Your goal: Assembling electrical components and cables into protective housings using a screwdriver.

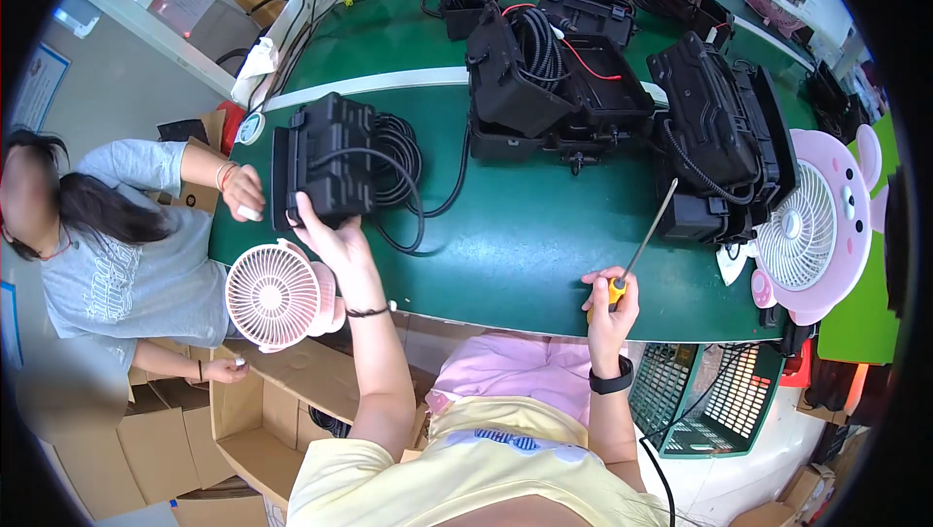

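My left hand [335,240] grips the near edge of a black plastic case [335,153] at the left of the green table. The thumb lies on the case; the other fingers are partly hidden. A coiled black cable [394,158] is against the case's right side. In my right hand [614,308], near the table's front edge, is a screwdriver [649,235] with a yellow handle; its thin shaft points up and away. The fingers are wrapped round the handle. To the right of its tip sit stacked black cases [705,119] with a corrugated hose.
A co-worker's hand [243,192] is just left of my case. A small pink fan [272,296] stands by my left wrist, a larger pink fan [812,221] at the right. Open black cases [607,89] with cables fill the back. Cardboard boxes [262,430] and a green crate [705,439] are below.
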Tool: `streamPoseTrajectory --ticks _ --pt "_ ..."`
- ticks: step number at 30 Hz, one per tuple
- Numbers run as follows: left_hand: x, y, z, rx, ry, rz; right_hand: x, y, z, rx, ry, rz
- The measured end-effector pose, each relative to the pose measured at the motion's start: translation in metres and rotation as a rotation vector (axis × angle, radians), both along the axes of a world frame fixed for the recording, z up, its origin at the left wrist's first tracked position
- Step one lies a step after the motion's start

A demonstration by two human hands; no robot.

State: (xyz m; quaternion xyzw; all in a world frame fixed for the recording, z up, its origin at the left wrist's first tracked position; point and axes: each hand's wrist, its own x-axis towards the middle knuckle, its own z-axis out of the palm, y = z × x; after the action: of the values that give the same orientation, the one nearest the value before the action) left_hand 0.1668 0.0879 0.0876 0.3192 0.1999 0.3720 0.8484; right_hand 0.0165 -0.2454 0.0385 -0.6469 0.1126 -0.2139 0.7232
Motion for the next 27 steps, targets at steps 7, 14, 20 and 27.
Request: streamPoseTrajectory --ticks 7,14,20,27 --pt "0.062 0.089 -0.019 0.022 -0.012 0.006 -0.001 0.002 0.0 -0.018 -0.004 0.034" --pt "0.052 -0.021 0.063 0.901 0.096 0.341 0.001 -0.001 -0.002 0.012 0.007 0.015" --pt "0.15 -0.093 0.072 1.235 0.033 -0.561 0.003 -0.001 0.002 -0.048 0.095 0.021" --pt "0.315 -0.113 0.003 1.918 0.531 -0.341 -0.003 0.002 0.004 -0.098 0.113 0.002"
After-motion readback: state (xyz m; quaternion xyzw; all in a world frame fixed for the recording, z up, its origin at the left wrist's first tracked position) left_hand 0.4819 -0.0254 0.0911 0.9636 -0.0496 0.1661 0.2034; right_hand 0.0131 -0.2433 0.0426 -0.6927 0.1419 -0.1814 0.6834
